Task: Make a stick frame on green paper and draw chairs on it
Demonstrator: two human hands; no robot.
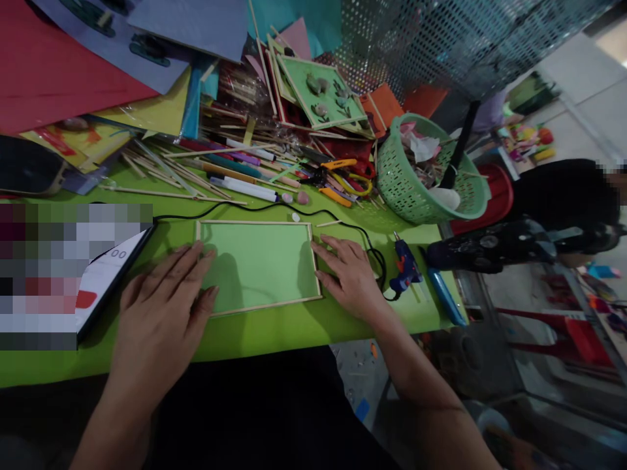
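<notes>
A light green sheet (264,264) edged with thin wooden sticks lies flat on the green table (235,343). Over its left edge rests my left hand (164,303), fingers stretched out and holding nothing. My right hand (350,274) touches the frame's right edge with spread fingertips, palm down. A blue glue gun (405,266) lies to the right of my right hand, its black cord looping behind the sheet. Two small pale stones (295,198) sit just beyond the sheet's far edge.
Behind the sheet are loose sticks, markers (245,187), orange-handled tools (337,164) and a framed stone picture (326,94). A green basket (392,170) stands at the back right. A tablet (117,261) lies at left. Another person's dark-haired head (568,196) is at far right.
</notes>
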